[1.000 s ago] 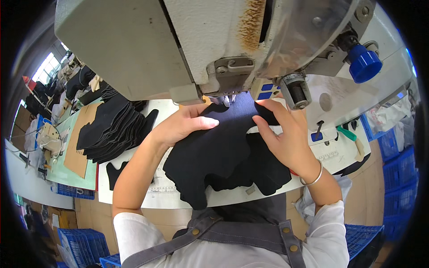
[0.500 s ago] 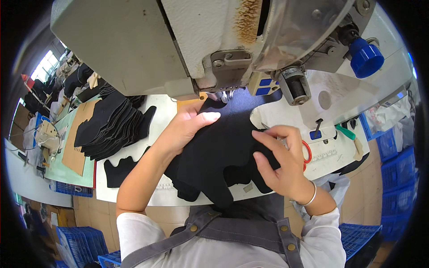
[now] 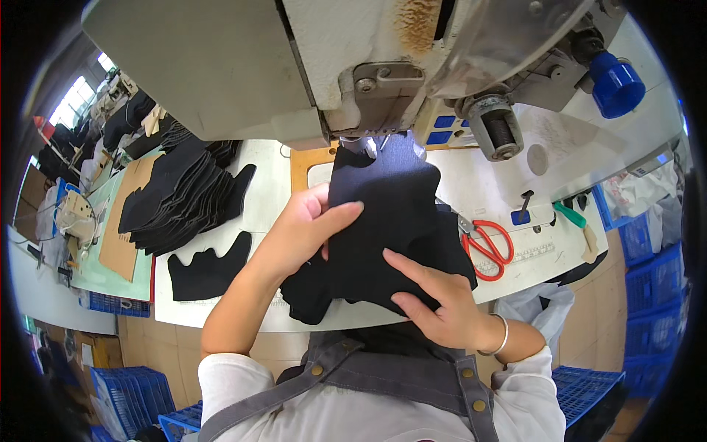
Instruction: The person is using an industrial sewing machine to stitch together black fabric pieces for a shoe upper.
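A black fabric piece (image 3: pixel 387 214) with a wavy outline lies under the lit presser foot of a sewing machine (image 3: pixel 379 103). My left hand (image 3: pixel 309 225) grips its left edge, thumb on top and fingers partly hidden underneath. Lower on the cloth rests my right hand (image 3: pixel 442 306), open, with thumb and index finger apart and the other fingers curled out of sight. More black cloth lies below and to the right of the piece, but where one layer ends is hard to make out.
Red-handled scissors (image 3: pixel 490 250) lie just right of the cloth, and a green-handled tool (image 3: pixel 569 215) farther right. At left are a stack of black cut pieces (image 3: pixel 184 199) and one loose cut piece (image 3: pixel 210 269). Blue crates (image 3: pixel 132 401) stand on the floor.
The black fabric has turned and shifted under the machine, uncovering the scissors at right. My right hand has moved down and left onto the cloth; my left hand has slid slightly nearer me.
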`<state>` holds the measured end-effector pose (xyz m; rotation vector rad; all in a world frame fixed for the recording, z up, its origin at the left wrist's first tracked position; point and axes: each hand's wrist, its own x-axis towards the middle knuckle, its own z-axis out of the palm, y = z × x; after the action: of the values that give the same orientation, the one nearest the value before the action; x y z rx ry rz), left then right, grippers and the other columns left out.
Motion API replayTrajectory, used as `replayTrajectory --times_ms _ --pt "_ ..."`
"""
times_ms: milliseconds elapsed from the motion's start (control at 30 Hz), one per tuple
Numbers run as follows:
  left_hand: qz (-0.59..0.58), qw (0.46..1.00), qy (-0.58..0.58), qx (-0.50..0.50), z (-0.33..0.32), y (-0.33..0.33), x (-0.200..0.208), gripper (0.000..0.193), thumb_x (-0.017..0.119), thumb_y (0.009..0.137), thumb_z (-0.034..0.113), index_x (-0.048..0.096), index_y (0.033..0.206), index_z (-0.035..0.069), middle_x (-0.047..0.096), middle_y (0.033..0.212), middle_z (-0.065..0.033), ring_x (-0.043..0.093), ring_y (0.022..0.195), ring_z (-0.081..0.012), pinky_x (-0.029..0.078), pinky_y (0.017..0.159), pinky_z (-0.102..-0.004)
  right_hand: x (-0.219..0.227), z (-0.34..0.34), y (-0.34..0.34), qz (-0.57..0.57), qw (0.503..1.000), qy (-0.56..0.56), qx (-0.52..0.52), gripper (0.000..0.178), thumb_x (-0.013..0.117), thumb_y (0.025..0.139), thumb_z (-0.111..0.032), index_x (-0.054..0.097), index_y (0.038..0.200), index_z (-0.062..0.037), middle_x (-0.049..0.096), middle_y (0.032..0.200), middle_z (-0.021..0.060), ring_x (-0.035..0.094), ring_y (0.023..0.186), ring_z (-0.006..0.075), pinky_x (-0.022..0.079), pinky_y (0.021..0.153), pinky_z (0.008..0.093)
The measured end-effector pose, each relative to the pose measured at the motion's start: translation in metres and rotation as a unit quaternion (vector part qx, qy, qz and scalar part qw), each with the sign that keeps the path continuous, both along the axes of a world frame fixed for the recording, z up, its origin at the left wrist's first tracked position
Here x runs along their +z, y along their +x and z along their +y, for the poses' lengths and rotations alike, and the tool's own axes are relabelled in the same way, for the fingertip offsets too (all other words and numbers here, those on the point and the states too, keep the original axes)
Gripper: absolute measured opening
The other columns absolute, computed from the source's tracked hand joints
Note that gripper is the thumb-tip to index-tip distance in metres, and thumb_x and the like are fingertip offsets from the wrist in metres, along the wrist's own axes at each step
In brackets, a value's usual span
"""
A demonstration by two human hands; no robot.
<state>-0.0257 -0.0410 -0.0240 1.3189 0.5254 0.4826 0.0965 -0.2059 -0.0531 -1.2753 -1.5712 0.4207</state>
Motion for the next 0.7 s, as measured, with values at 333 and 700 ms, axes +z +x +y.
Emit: replayTrajectory --times_ms 333,700 --pt "0.072 0.992 0.069 -0.071 0.003 -0.017 -0.005 0.02 0.054 0.084 0.021 0.05 0.071 0.006 0.052 0.053 0.0004 0.053 0.044 -0.0072 0.034 0.038 -0.016 0.011 -0.004 0.015 0.038 0.999 -0.027 -0.022 0.04 0.055 0.077 0.004 0.049 0.117 -0.0005 0.058 0.076 0.013 0.052 0.054 0.0176 0.042 0.052 0.0243" --pt "0.05 0.996 0.061 -0.041 0.013 -0.004 -0.003 0.024 0.053 0.084 0.026 0.05 0.071 0.006 0.052 0.053 -0.0008 0.051 0.042 -0.0078 0.035 0.039 -0.0163 0.018 0.012 0.028 0.074 0.996 -0.039 -0.035 0.034 0.052 0.081 -0.001 0.052 0.116 -0.0039 0.058 0.069 0.0075 0.05 0.048 0.0088 0.04 0.047 0.021"
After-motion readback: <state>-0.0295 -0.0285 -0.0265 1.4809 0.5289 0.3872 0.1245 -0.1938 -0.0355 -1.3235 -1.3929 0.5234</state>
